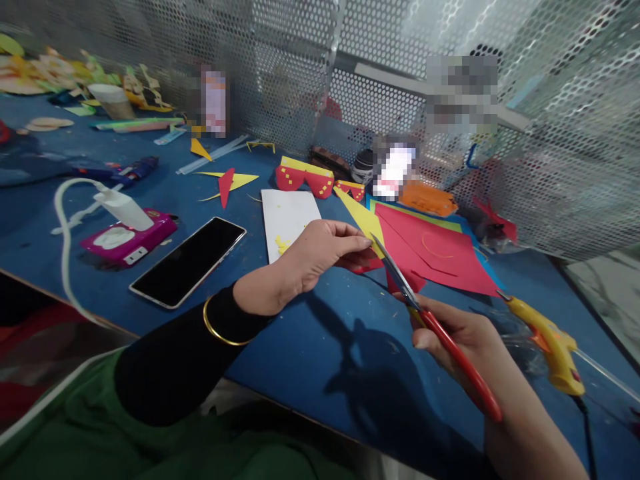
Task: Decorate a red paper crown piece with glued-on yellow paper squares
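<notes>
Yellow paper (361,215) pinched in left grip (320,252), jutting out beyond.

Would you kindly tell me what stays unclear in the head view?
- Yellow paper's pinched part, head view: covered by the left hand's fingers.
- Right hand's full grip on the scissors, head view: hidden by the hand itself.
- White sheet's lower right, head view: behind the left hand.
- Bright screen's content, head view: pixelated.
- Black cord's far end, head view: cut off by the bottom edge.

A perforated metal wall (290,80) stands behind the blue tabletop (310,353).
</notes>
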{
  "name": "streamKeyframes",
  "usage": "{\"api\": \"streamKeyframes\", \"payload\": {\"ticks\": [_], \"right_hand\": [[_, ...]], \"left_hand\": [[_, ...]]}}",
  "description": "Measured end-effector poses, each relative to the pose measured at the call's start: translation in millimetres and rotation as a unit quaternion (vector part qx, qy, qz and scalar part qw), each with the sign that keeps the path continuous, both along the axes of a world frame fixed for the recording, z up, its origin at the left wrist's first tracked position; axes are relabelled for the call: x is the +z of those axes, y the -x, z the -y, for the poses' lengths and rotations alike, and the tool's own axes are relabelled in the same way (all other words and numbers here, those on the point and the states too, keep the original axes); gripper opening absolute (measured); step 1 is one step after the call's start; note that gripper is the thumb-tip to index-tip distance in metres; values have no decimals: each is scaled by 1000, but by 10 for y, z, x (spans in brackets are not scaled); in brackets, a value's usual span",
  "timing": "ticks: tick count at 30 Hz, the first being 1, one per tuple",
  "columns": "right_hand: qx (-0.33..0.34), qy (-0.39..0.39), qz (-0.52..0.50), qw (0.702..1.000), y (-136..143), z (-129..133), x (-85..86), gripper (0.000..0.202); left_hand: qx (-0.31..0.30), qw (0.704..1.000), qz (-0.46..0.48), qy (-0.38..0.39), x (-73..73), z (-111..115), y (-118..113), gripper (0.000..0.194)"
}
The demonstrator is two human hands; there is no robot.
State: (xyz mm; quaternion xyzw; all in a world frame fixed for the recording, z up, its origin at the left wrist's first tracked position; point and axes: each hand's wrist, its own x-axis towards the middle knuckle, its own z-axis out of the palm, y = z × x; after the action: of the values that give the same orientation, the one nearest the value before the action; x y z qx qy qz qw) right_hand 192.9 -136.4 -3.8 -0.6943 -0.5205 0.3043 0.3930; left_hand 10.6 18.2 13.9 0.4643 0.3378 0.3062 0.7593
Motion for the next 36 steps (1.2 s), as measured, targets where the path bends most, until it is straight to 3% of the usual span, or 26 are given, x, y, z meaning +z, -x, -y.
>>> {"api": "streamKeyframes", "payload": {"ticks": [11,22,36], "right_hand": [[-9,-12,6,1000,0,2,-46,69],[76,30,51,995,-109,-20,-20,71],[103,33,9,994,-30,-58,34,99]], "left_hand": [[-2,1000,-1,-13,-7,-11,5,17],[-1,999,-14,-30,29,-15,14,22],[9,999,-21,-42,32,-18,10,21]]}}
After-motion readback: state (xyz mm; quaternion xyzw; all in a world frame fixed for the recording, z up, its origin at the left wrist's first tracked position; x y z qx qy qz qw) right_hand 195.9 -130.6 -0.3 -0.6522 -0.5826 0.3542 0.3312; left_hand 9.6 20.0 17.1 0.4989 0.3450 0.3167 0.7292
